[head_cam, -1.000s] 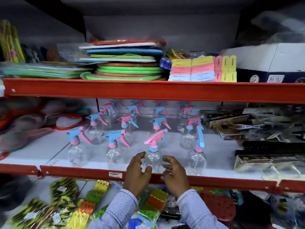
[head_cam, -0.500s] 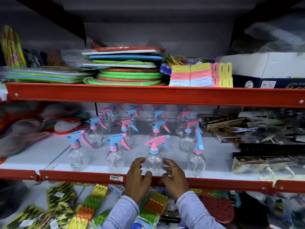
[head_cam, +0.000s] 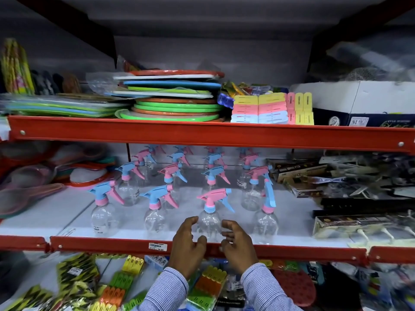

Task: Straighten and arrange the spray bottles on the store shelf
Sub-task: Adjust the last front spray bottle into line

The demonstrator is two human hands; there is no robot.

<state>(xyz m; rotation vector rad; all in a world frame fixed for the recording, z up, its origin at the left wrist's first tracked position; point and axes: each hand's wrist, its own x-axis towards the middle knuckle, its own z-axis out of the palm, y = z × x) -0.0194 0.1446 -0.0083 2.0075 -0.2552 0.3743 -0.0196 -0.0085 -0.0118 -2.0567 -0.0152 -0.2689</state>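
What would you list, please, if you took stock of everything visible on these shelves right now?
spray bottles: about sixteen, clear with pink and blue heads, four rows on the middle shelf
round trays: a stack, green, orange, blue, top shelf
clip packs: one block, yellow, pink, blue, right of the trays
cardboard box: one, white and dark, top right
dark packaged goods: a pile, right of the bottles
price label: one, white, on the red shelf edge
hands: left hand and right hand, open, flanking the front pink-headed bottle
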